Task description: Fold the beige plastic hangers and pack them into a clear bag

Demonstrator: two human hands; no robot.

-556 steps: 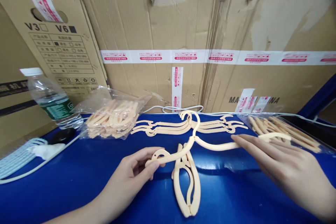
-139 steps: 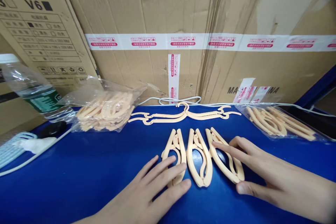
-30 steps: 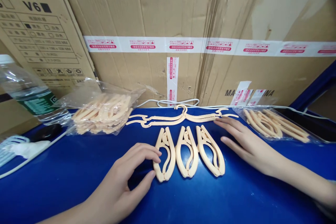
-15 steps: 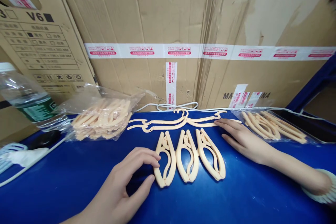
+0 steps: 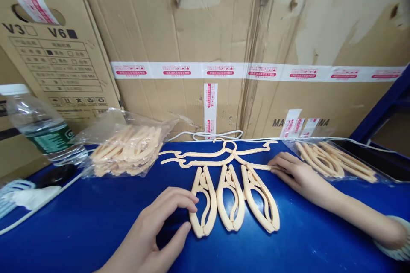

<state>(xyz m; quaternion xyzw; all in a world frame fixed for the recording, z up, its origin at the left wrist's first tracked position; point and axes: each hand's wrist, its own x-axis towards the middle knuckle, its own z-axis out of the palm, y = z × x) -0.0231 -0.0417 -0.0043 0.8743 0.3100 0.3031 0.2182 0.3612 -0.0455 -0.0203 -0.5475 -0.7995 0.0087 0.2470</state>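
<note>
Front unfolded beige plastic hanger [image 5: 208,163] slid lower mid-frame, right hand [image 5: 297,175] pinching its end, left hand [image 5: 152,226] wide at leftmost folded beige plastic hanger [image 5: 212,207].

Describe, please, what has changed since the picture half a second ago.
The right hand, its fingers on one end of the front open hanger, has drawn it towards the three folded hangers, away from the rear open hanger. The left hand stays at the leftmost folded hanger; all three lie unchanged.

Three folded hangers [image 5: 220,199] lie abreast on a table [image 5: 307,243] | two unfolded hangers [image 5: 208,163] stretch behind them | a hanger bag [image 5: 128,149] sits left, water bottle [image 5: 51,138] farther left | a second hanger bag [image 5: 335,162] at right | cardboard boxes [image 5: 179,98] stand behind all
</note>
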